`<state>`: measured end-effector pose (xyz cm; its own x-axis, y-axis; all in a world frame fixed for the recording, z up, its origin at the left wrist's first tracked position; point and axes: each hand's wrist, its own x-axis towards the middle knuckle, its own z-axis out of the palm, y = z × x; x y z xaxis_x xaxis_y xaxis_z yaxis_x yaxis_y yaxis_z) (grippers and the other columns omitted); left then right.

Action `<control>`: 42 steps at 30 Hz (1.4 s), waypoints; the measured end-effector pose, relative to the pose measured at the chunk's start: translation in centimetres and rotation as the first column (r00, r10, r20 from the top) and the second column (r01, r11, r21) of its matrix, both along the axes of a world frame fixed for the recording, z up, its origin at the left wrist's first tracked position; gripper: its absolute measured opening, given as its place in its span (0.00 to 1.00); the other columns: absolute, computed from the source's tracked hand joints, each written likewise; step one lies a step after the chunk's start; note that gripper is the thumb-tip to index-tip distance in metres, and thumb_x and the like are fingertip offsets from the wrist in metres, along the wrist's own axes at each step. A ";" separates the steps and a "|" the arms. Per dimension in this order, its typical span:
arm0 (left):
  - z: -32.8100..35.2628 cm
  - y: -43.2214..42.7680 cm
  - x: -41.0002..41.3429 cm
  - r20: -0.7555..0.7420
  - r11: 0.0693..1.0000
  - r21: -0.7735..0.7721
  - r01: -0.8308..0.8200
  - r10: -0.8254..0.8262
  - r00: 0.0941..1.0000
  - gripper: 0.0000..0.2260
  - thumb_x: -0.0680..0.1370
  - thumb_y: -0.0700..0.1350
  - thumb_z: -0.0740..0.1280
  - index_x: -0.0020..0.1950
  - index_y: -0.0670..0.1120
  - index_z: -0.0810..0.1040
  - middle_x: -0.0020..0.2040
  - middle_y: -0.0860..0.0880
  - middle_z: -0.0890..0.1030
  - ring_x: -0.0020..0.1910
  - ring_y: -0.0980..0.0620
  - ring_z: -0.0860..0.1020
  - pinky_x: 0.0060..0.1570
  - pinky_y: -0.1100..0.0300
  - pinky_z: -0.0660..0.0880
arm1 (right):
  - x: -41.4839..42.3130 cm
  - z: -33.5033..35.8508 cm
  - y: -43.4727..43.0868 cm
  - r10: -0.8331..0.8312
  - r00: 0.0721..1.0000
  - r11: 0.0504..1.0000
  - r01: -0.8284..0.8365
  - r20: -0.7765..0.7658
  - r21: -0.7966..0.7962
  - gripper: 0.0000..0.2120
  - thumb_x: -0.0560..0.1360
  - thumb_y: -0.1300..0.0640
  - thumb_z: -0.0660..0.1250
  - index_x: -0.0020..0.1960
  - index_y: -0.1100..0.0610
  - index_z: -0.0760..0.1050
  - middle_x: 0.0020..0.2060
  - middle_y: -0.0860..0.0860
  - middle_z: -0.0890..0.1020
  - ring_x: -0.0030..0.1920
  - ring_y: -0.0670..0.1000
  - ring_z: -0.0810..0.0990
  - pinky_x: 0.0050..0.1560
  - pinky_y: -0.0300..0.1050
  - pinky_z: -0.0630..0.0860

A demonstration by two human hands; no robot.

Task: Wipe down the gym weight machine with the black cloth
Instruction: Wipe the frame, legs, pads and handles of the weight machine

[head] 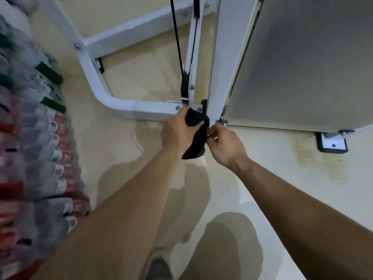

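Black cloth (196,134), one piece, is bunched at the foot of the white weight machine (224,57), touching the spot where its upright post meets the curved base tube (125,107). Two bare hands are on it. The left grip (177,131) is closed round the upper part of the cloth, thumb over the front and fingers wrapped behind, with a tail of fabric hanging below the palm. The right grip (226,146) has its fingers curled tight at the cloth's right edge and appears to pinch it, just beside a bolt at the bottom corner of the post.

One grey panel (302,67) stands to the right of the post. Two black cable runs (177,47) come down to a pulley (184,81) just above the cloth. Two black rubber feet show under the frame: one at the far right (332,145), one behind the base tube (100,64).

Shrink-wrapped bottles (40,138), too blurred to count, are stacked along the left, some with green caps, some with red labels. One shoe (159,267) shows on the beige floor (121,158) at the bottom edge.
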<state>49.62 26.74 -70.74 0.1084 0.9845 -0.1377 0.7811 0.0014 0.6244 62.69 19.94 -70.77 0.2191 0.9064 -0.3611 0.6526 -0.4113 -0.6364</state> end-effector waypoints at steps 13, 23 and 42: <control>32.2 -19.4 -3.6 0.242 0.931 -0.365 0.020 0.074 0.968 0.17 0.66 0.53 0.79 0.51 0.56 0.77 0.45 0.60 0.83 0.41 0.64 0.81 0.43 0.68 0.76 | 1.3 30.1 -15.8 0.154 0.987 0.988 -0.153 -0.044 0.027 0.03 0.80 0.53 0.64 0.50 0.51 0.76 0.48 0.48 0.80 0.50 0.52 0.78 0.46 0.46 0.73; 57.4 -28.7 -0.9 0.168 0.932 -0.328 0.153 -0.101 0.981 0.09 0.72 0.55 0.74 0.45 0.52 0.80 0.38 0.56 0.83 0.39 0.57 0.82 0.44 0.54 0.78 | 9.5 57.8 -24.9 0.232 0.972 0.971 -0.229 0.044 -0.073 0.04 0.75 0.52 0.63 0.42 0.47 0.73 0.35 0.45 0.80 0.41 0.51 0.79 0.42 0.48 0.76; 87.5 -36.0 14.7 0.107 0.965 0.249 0.082 -0.111 0.988 0.05 0.83 0.54 0.61 0.48 0.57 0.74 0.43 0.58 0.80 0.44 0.54 0.78 0.43 0.58 0.72 | 28.5 90.2 -32.5 0.389 0.916 0.881 -0.401 0.098 0.252 0.18 0.77 0.38 0.64 0.37 0.49 0.76 0.33 0.45 0.80 0.37 0.48 0.79 0.42 0.48 0.74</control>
<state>64.31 -9.30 16.78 0.2056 0.9708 0.1238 0.6902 -0.2336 0.6849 91.16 -12.52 19.44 -0.1673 0.9811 -0.0976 0.7551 0.0639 -0.6525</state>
